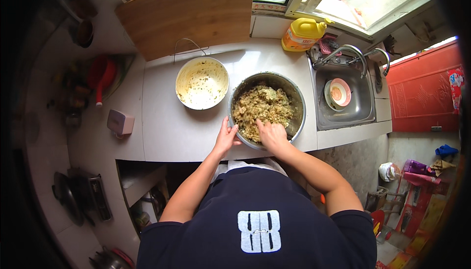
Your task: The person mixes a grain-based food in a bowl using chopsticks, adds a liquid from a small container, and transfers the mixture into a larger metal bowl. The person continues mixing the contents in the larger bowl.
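Observation:
A deep round metal pot (303,111) stands at the counter's front edge, filled with a chunky brown and pale-green food mixture (268,101). My left hand (225,136) grips the pot's near-left rim, thumb on top and fingers against the outer wall. Over the near side of the pot, my right hand (272,133) is curled low at the mixture. Motion blurs the food just beyond its fingertips, and whether a utensil is held there cannot be made out. Left of the pot sits a cream-coloured bowl (202,81), its inside smeared with bits of green and brown food.
A large wooden board (191,15) leans at the back behind a wire rack (189,41). Further right are a yellow jug (304,33) and a steel sink (355,111) holding stacked bowls (340,93). Leftward lie a pink box (120,122) and a red ladle (102,73).

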Action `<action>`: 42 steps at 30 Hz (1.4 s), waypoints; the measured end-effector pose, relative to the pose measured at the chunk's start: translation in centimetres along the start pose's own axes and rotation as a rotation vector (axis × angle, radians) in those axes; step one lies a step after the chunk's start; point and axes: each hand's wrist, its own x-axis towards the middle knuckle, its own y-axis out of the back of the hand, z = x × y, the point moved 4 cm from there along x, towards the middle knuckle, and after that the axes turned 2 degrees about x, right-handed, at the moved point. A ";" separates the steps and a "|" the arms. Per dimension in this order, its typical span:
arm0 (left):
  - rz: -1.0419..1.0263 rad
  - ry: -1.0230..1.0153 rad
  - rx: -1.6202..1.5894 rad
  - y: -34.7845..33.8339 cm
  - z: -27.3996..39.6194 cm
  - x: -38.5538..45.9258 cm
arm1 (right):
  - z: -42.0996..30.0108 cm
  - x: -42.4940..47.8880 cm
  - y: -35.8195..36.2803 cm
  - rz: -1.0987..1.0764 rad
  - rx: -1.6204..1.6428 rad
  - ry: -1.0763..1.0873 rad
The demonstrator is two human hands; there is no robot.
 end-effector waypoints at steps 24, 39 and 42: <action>-0.066 0.062 0.094 0.0 1.8 1.3 | -0.5 -2.5 6.1 -0.084 0.250 -0.155; -0.113 0.033 0.070 -0.5 0.8 1.5 | 11.4 -1.8 1.2 -0.006 0.205 -0.621; -0.102 0.029 0.076 -0.6 0.8 1.8 | 5.5 -0.8 -1.0 -0.041 0.276 -0.472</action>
